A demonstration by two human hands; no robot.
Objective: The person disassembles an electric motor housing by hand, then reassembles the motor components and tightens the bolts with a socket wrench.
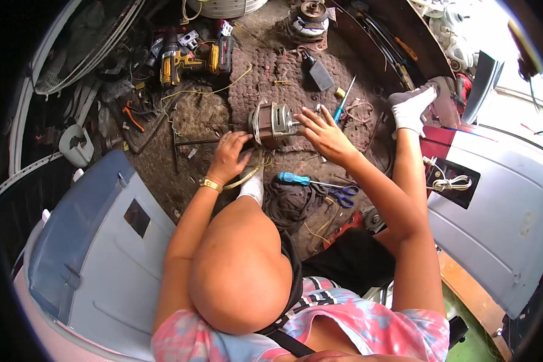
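Observation:
A small electric motor (276,122) with a metal casing and a shaft pointing right stands on the ribbed mat in front of me. My left hand (226,160), with a gold watch at the wrist, is at the motor's left end; its thumb and fingers are apart. On the other side, my right hand (327,137) has its fingers stretched out beside the shaft. Whether its fingertips touch the shaft I cannot tell. Pale wires (247,175) run from under the motor toward my foot. A blue-handled screwdriver (294,178) and dark blue scissors (344,196) lie nearer me.
A yellow cordless drill (178,63) lies at the upper left, near orange-handled pliers (133,116). Another motor-like part (308,25) stands at the back. A black box (321,75) and a teal-handled screwdriver (339,112) rest on the mat (253,90). Large grey panels (495,199) flank me.

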